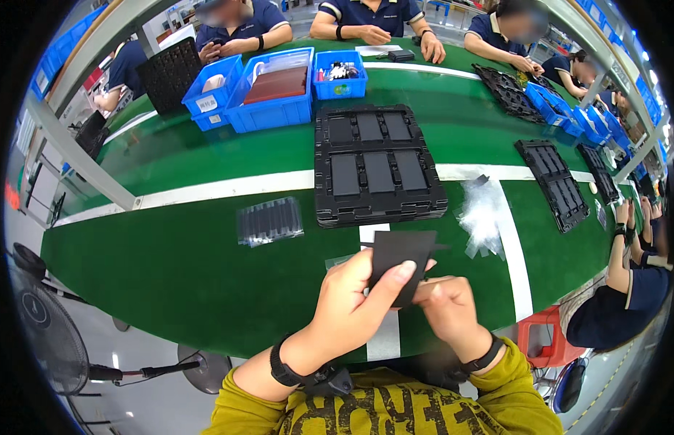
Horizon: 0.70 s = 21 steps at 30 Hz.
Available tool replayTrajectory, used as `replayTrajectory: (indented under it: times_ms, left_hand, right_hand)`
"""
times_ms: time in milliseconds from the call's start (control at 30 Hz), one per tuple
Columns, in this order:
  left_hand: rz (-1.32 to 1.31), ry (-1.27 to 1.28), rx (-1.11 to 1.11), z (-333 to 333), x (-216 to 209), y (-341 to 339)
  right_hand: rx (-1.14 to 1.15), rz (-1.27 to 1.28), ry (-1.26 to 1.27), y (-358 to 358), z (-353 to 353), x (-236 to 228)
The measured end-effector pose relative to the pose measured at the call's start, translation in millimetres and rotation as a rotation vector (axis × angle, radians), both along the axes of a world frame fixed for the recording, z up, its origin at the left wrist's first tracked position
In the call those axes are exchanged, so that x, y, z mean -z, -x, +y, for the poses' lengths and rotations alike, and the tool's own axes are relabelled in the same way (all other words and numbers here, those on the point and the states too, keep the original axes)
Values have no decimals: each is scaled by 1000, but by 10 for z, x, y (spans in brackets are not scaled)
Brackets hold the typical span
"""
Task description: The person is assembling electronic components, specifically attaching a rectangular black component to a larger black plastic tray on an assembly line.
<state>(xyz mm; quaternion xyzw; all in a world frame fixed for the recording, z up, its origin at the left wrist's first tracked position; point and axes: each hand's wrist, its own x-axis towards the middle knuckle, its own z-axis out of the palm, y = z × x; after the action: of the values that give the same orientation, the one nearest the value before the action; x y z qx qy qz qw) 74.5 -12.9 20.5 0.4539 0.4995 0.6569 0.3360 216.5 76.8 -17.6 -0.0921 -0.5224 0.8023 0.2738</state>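
Note:
My left hand [351,297] grips a flat black rectangular piece [404,250], with the thumb across its face and the fingers behind it. Narrow dark tabs stick out at both sides of the piece. At its lower right edge my right hand [451,308] is closed, fingertips pinched; whatever is between them is hidden. Beyond the hands stands a stack of black molded trays [380,212], the top one filled with flat dark rectangular pieces. Left of it lies a bundle of dark strips in clear film [270,222]. A heap of clear film pieces [484,217] lies to the right.
Blue bins [270,114] with parts stand at the far left of the green table [170,283]. More black trays [554,185] lie at the right. Several co-workers sit across and along the table. A fan [43,319] stands at left, a red stool [543,337] at right.

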Motion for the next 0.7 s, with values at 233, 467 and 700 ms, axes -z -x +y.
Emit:
replayTrajectory:
  times_ms: [233,467,700]
  left_hand:
    - [-215,96,121,-211,-161,-47]
    - [-156,117,138,-341,-203,-68]
    - [-220,125,188,-421,-242,-63]
  right_hand:
    - [352,-128,-778,-96,77,-658]
    - [276,-225,-934,-180,-100,-956]
    - [213,-204,-884,-199,-158,-921]
